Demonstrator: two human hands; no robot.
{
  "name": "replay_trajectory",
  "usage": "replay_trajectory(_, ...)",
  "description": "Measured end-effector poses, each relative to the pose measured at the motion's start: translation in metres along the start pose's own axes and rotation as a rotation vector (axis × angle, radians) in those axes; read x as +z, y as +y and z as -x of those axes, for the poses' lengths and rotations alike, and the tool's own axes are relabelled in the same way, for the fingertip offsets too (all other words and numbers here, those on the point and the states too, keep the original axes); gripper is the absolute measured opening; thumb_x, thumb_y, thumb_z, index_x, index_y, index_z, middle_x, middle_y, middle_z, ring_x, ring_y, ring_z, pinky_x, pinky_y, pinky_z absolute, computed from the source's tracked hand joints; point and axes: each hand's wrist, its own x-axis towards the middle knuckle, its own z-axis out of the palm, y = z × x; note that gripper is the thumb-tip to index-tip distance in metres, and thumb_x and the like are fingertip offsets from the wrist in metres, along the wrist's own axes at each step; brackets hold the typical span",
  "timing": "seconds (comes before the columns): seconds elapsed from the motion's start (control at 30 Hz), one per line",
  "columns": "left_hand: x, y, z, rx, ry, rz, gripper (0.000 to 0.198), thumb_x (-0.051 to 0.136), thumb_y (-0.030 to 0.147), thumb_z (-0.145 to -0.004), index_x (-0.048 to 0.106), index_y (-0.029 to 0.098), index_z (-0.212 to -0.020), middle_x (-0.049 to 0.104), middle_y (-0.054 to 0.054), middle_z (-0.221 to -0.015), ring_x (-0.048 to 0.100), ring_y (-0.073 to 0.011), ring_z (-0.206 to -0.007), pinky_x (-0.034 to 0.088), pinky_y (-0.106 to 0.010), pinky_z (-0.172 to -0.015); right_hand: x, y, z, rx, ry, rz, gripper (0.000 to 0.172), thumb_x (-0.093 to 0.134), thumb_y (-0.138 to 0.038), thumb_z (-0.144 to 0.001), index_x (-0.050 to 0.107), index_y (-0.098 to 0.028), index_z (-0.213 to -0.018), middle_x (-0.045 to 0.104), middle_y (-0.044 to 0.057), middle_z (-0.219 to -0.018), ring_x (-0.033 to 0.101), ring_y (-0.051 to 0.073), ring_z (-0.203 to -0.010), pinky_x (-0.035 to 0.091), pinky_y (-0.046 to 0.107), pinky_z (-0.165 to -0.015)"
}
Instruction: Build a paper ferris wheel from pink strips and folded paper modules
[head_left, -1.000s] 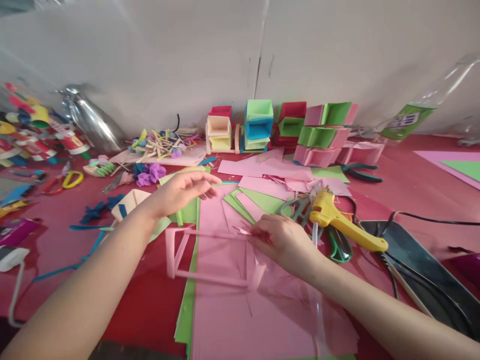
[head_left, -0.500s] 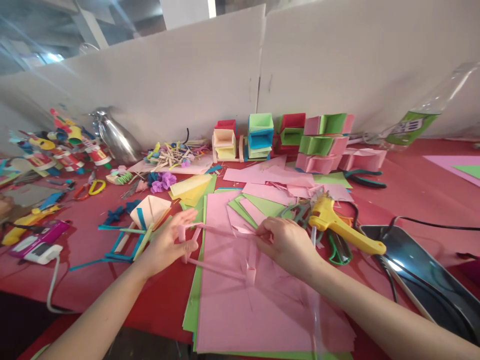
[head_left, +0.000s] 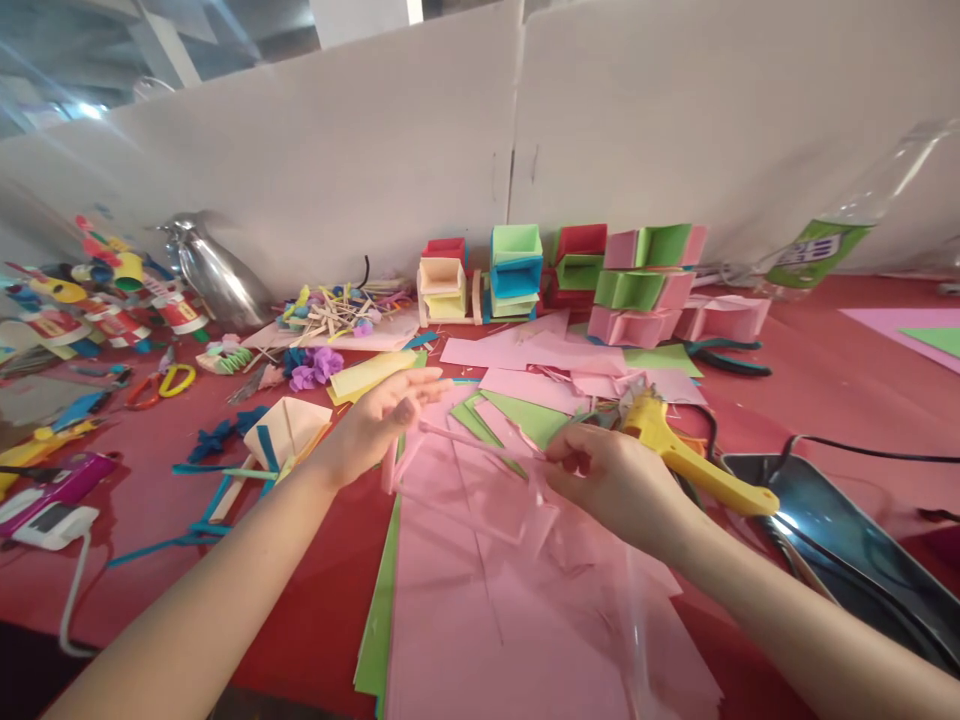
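Thin pink paper strips form a boxy frame (head_left: pixel 457 512), held just above a stack of pink paper sheets (head_left: pixel 465 620). My right hand (head_left: pixel 619 485) pinches the frame's right end between thumb and fingers. Over its left end, my left hand (head_left: pixel 386 415) has its fingers stretched out; the frame's corner is just below, and whether the palm touches it is hidden. Loose pink and green paper pieces (head_left: pixel 529 410) lie beyond the frame. A yellow glue gun (head_left: pixel 690 460) rests beside my right hand. To the left of my left forearm sits a blue strip frame (head_left: pixel 217 505) with a cream paper box (head_left: pixel 289 430).
Folded paper boxes (head_left: pixel 516 278) stand in stacks along the white partition (head_left: pixel 337 150). A phone (head_left: pixel 825 520) and cables lie at the right, near dark pliers (head_left: pixel 731 358). Yellow-handled scissors (head_left: pixel 177 380), a steel jug (head_left: pixel 217 270) and a power strip (head_left: pixel 56 500) are on the left.
My left hand has gone from gripping the frame's left end to stretched fingers, moving right and up. My right hand has shifted slightly right with the frame, which has tilted.
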Motion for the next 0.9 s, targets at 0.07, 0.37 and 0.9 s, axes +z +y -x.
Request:
replay_trajectory(0.07, -0.003, -0.006, -0.006, -0.030, -0.071, 0.084, 0.071, 0.043, 0.066, -0.076, 0.046, 0.017, -0.126, 0.052, -0.017, -0.129, 0.045, -0.0316, -0.121, 0.029, -0.045, -0.102, 0.003, 0.004, -0.002, 0.012, -0.055, 0.017, 0.006, 0.056, -0.023, -0.068, 0.060, -0.022, -0.064, 0.062, -0.003, -0.064, 0.055, 0.012, -0.057, 0.036, 0.022, -0.052)
replay_trajectory(0.37, -0.014, -0.029, 0.004, -0.254, -0.218, 0.279, 0.086, 0.018, 0.080, -0.071, 0.058, 0.017, -0.114, 0.061, -0.016, -0.117, 0.054, -0.0313, -0.111, 0.037, -0.045, -0.095, 0.011, 0.010, -0.008, -0.135, -0.064, 0.017, 0.013, 0.057, -0.025, -0.075, 0.060, -0.020, -0.063, 0.059, -0.002, -0.061, 0.052, 0.011, -0.056, 0.036, 0.022, -0.053)
replay_trajectory(0.9, 0.037, -0.017, -0.037, -0.019, -0.611, -0.466, 0.025, 0.064, 0.031, -0.075, 0.069, 0.018, -0.095, 0.066, -0.004, -0.085, 0.060, -0.0149, -0.075, 0.045, -0.024, -0.067, 0.024, 0.002, -0.008, -0.354, -0.145, -0.025, 0.011, 0.057, -0.025, -0.081, 0.066, -0.019, -0.078, 0.064, 0.001, -0.074, 0.055, 0.012, -0.066, 0.038, 0.025, -0.066)
